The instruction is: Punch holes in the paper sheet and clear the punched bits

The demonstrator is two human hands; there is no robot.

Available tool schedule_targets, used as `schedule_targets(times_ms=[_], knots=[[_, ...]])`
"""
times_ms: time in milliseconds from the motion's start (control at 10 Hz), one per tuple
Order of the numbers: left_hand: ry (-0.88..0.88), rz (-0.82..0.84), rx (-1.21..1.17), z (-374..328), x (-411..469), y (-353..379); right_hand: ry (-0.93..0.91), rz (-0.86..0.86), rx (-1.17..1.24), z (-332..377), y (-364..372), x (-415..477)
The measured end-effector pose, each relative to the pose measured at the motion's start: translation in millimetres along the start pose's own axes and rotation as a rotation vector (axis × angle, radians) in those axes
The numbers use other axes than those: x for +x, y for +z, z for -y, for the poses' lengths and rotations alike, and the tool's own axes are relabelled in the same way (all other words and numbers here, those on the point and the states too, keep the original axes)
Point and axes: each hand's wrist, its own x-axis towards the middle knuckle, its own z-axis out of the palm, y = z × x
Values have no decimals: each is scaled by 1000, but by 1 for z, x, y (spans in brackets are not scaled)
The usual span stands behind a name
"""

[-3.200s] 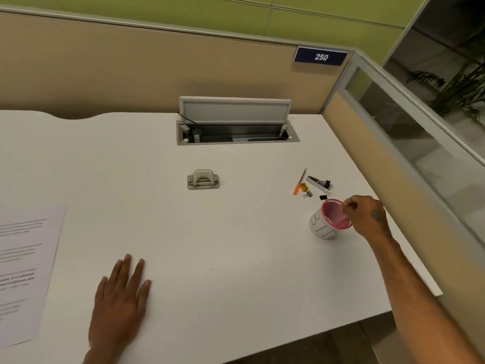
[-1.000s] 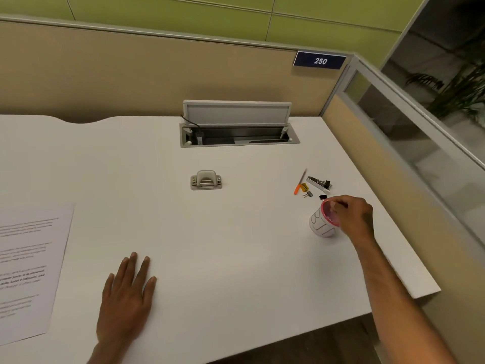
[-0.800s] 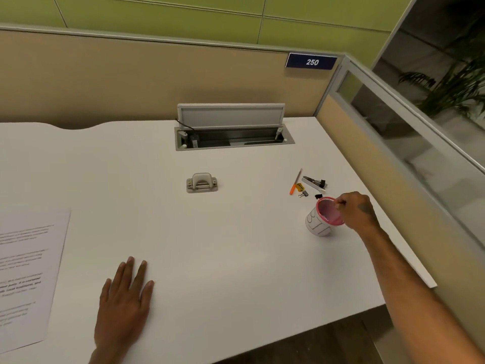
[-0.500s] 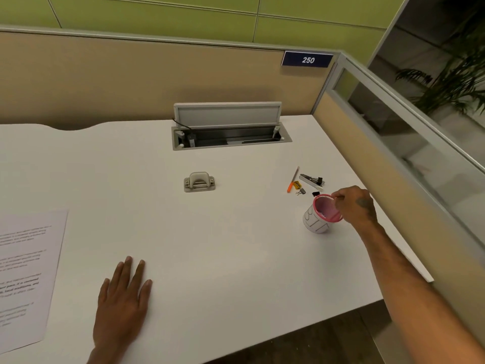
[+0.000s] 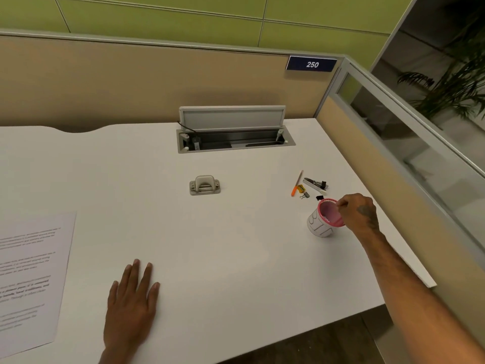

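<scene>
A printed paper sheet (image 5: 29, 279) lies flat at the desk's left edge. The grey hole punch (image 5: 204, 185) sits alone in the middle of the desk. My left hand (image 5: 131, 308) rests palm down on the desk near the front, fingers spread, holding nothing. My right hand (image 5: 358, 214) hovers over the rim of a white cup with a pink inside (image 5: 324, 222), thumb and fingertips pinched together above the opening. Small white bits show at the cup's bottom. Whether something is pinched between the fingers is too small to tell.
Behind the cup lie an orange pencil (image 5: 296, 183), a yellow sharpener (image 5: 301, 189), binder clips (image 5: 305, 195) and a stapler-like tool (image 5: 315, 184). An open cable tray (image 5: 233, 143) sits at the back. Partition walls (image 5: 393, 164) close the back and right sides.
My right hand has kept shifting slightly over the cup's rim, fingers pinched. My left hand stays flat on the desk. The view has drifted a little.
</scene>
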Motion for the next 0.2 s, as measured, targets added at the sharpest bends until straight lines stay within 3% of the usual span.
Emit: schedule_targets(times_ms=[200], knots=[[14,27,25,-3,-2,-2,-14,-1,76,7,21,-18]])
